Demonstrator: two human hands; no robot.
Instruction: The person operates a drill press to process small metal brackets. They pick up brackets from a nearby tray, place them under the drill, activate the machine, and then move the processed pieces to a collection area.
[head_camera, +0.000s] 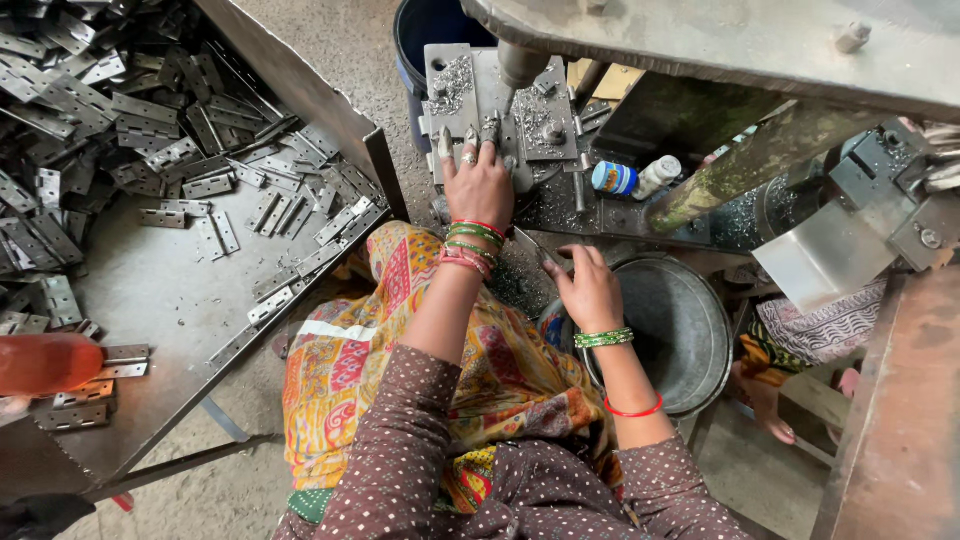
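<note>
The floor (340, 50) is grey, dusty concrete. A big metal tray table (180, 300) stands on thin legs, and soft daylight falls on everything

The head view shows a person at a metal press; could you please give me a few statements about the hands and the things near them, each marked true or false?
1. The left hand rests on the grey metal press bed. True.
2. The right hand holds a blue plastic bottle. False: it holds a flat metal hinge piece.
3. The round grey metal basin lies under the right hand. True.
4. The flat metal hinges are stacked in the basin. False: they lie heaped on the sheet-metal tray on the left.
</note>
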